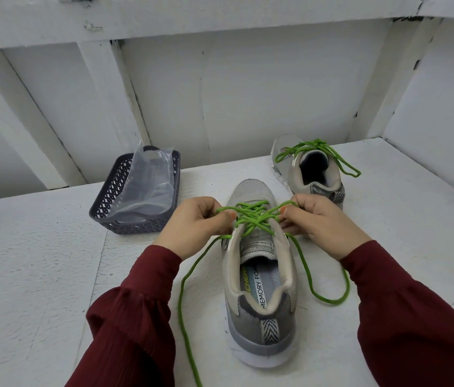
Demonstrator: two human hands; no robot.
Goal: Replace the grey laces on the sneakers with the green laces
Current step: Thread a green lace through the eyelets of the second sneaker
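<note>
A grey sneaker (260,311) stands in front of me, heel toward me, with a green lace (252,216) crossed through its eyelets. My left hand (196,227) pinches the lace at the shoe's left side. My right hand (322,223) pinches it at the right side. Both loose lace ends trail down past the shoe, one long on the left, one looping on the right. A second grey sneaker (310,170) sits at the back right, its green lace (322,149) tied in a bow.
A dark grey plastic basket (108,208) holding a clear plastic bag (147,188) stands at the left on the white table (38,261). A white panelled wall rises right behind the table.
</note>
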